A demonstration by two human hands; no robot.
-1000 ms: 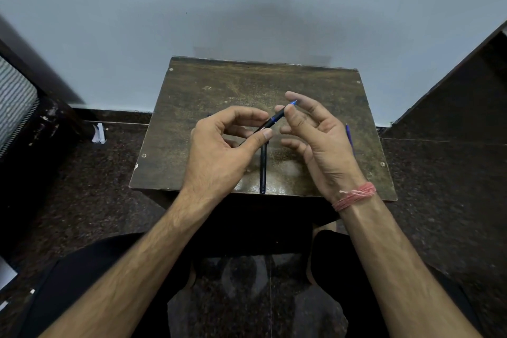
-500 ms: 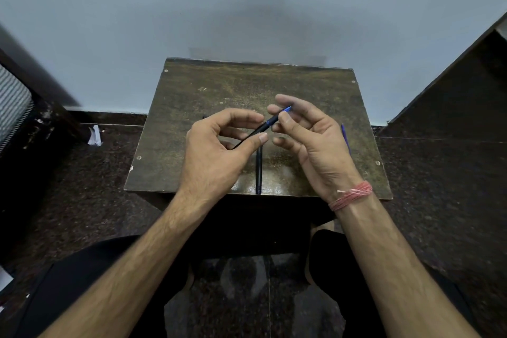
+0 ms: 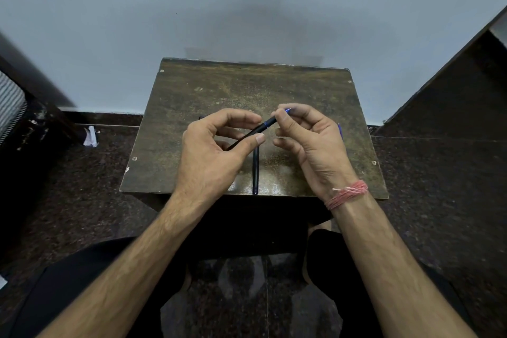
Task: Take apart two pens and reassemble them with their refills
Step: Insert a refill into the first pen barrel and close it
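In the head view, a black pen barrel (image 3: 248, 136) is being held slantwise above a worn brown table (image 3: 192, 107). It is being pinched by the left hand (image 3: 211, 156) between thumb and forefinger, the other fingers being curled beneath. Its upper end, where a blue tip (image 3: 288, 110) is showing, is being gripped by the right hand (image 3: 310, 143) between thumb and forefinger, with the lower fingers being kept loosely bent and apart from the pen. A second black barrel (image 3: 255, 173) is lying on the table below the hands, pointing toward the near edge. A blue piece (image 3: 340, 130) is being partly hidden behind the right hand. A pink thread band (image 3: 348, 193) is being worn on the right wrist.
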